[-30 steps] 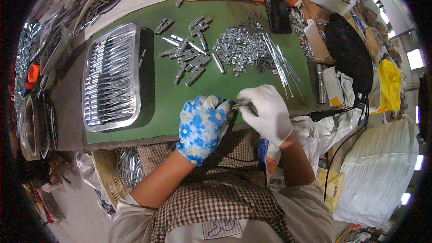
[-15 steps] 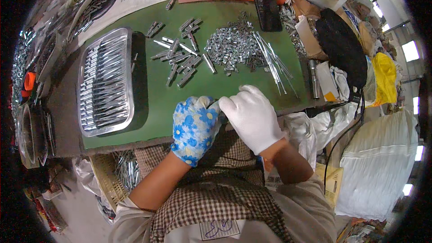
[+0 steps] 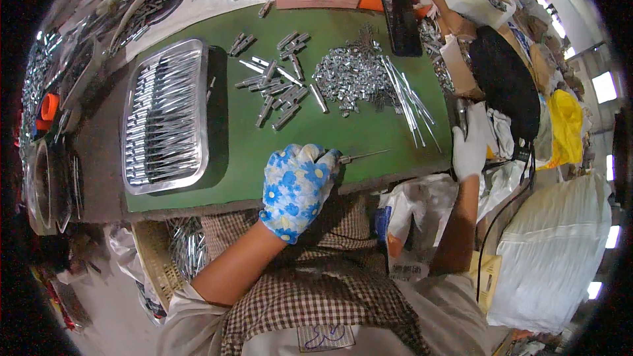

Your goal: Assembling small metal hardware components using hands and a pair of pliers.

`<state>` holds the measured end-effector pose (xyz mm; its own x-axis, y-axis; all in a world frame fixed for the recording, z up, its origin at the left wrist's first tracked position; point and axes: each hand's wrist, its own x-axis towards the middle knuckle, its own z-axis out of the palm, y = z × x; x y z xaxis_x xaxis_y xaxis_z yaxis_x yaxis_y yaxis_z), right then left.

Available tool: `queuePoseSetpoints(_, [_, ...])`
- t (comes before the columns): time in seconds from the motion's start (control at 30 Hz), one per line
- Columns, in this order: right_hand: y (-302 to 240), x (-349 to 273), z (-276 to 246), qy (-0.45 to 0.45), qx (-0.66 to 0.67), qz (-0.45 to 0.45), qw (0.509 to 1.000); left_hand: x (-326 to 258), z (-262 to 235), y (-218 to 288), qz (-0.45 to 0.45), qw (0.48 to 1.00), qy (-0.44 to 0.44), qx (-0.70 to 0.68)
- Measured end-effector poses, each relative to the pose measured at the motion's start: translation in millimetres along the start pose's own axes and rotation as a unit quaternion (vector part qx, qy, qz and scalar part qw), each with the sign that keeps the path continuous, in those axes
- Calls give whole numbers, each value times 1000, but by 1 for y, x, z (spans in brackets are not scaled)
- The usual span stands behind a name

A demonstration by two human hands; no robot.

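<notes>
Left hand (image 3: 297,184) pinches a thin metal rod (image 3: 366,155) at the table's (image 3: 250,165) near edge, rod pointing right. Right hand (image 3: 469,148) grips pliers (image 3: 461,113) at the right edge.

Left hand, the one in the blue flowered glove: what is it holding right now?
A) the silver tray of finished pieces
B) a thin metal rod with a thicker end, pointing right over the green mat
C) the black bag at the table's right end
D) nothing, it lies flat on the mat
B: the left hand grips a thin metal rod that juts right over the green mat, well clear of the silver tray.
</notes>
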<state>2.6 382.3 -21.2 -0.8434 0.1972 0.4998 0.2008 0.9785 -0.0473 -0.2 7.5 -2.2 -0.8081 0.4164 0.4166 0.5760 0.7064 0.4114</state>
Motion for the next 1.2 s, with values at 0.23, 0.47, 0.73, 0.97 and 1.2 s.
queuePoseSetpoints(0.23, [-178, -37, -101, -401, 126, -107, 901, -6, 1, -3, -14, 1000, -16, 19])
queuePoseSetpoints(0.47, [-178, -63, -87, -283, 261, -75, 920, -5, 2, 0, -9, 1000, -7, 29])
queuePoseSetpoints(0.73, [-95, -32, -60, -17, 173, -4, 985, 4, -3, 4, 7, 1000, 1, -5])
queuePoseSetpoints(0.97, [-66, 15, -32, 37, -2, -62, 997, 11, -1, 10, 36, 997, -48, 47])
queuePoseSetpoints(1.2, [-60, 42, 6, -121, 110, -15, 986, 7, -44, -31, -9, 993, -37, 115])
